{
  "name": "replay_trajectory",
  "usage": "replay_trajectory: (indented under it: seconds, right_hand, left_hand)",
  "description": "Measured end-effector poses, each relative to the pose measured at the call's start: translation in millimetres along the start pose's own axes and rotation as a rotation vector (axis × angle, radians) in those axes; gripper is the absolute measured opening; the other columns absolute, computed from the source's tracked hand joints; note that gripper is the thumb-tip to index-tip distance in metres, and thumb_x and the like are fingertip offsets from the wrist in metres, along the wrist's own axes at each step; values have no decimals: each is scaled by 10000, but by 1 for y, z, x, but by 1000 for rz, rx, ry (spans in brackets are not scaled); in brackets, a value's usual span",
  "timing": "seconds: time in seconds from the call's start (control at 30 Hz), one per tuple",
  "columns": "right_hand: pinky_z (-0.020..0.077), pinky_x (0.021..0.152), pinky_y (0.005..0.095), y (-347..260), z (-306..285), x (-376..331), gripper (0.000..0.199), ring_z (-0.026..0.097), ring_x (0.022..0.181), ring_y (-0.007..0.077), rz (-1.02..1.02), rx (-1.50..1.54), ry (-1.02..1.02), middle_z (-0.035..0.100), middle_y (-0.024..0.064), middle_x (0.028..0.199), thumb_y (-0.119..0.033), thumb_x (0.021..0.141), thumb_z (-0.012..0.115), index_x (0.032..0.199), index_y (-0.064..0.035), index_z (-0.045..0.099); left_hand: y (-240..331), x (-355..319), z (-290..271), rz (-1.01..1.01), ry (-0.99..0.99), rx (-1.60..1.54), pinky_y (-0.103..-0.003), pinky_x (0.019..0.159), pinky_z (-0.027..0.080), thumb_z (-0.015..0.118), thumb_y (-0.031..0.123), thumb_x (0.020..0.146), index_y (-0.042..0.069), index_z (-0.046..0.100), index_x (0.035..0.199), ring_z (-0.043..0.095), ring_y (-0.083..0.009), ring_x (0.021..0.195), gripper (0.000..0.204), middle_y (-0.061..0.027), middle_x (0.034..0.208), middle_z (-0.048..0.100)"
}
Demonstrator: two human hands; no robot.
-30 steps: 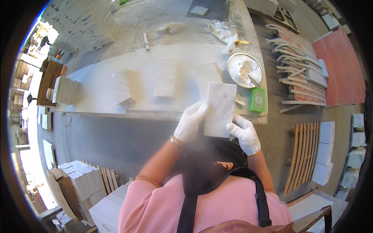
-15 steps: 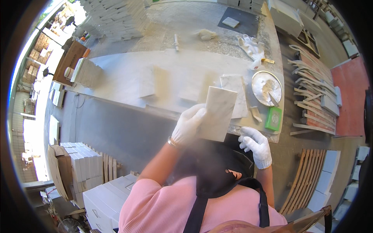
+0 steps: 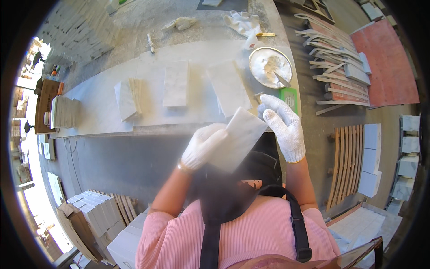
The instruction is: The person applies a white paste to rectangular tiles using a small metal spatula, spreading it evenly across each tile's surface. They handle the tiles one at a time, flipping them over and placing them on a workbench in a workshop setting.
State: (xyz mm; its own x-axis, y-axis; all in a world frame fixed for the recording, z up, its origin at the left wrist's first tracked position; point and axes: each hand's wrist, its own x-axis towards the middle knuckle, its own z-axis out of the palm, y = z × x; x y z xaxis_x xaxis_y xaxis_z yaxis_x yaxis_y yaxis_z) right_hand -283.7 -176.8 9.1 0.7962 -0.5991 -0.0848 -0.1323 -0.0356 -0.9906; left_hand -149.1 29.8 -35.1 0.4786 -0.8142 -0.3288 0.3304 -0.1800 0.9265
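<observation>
Dusty grey workbench [image 3: 134, 119] carries marble tiles and a round tray [image 3: 270, 67] near its right edge. Left hand [image 3: 204, 145] clasps a white marble tile [image 3: 242, 136] lifted off the near edge; right hand [image 3: 282, 123] pinches something small, unclear. One-handed, the tilted tile could slip and chip.

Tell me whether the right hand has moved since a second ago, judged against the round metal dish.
Yes. The right hand let go of the white tile and rose toward the round metal dish, now near the green pad.
</observation>
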Motion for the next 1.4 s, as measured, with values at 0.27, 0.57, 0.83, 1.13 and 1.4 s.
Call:
replay_trajectory:
  seconds: [0.27,0.57,0.83,1.13,1.4]
  right_hand:
    - [522,987,422,-13,41,7,665,645,1142,333,-557,-788,-9,661,140,1283,-264,763,874,1355,-90,627]
    - [554,888,289,-5,12,27,444,699,998,157,-342,-615,167,732,108,1124,-62,906,733,1344,-64,659]
    - [523,937,291,-2,-1,18,409,672,1062,158,-119,-356,57,718,118,1166,-49,950,668,1357,-16,639]
    - [496,992,306,-9,1,11,399,652,1139,192,43,-214,-14,700,134,1239,-125,966,669,1337,19,637]
    - [498,969,296,12,-9,7,429,636,1082,157,135,-145,-27,687,103,1197,-103,966,661,1377,10,615]
  left_hand:
    - [5,-1,6,85,-40,53,-264,803,507,640,238,1000,-11,698,1186,615,-91,889,316,-21,995,706]
    - [0,-1,2,-60,-101,-12,-264,788,515,669,276,977,5,704,1178,615,-91,877,340,-13,988,702]
    - [-4,1,-1,-85,-74,-101,-282,851,511,661,287,961,-9,697,1185,624,-111,926,373,-28,1025,700]
    - [-8,3,-3,-78,-73,-42,-280,807,509,671,256,972,-5,703,1181,611,-99,900,336,-20,1023,699]
    - [11,-20,-121,238,639,131,-275,747,521,604,233,1025,-7,687,1140,632,-91,853,279,-5,973,689]
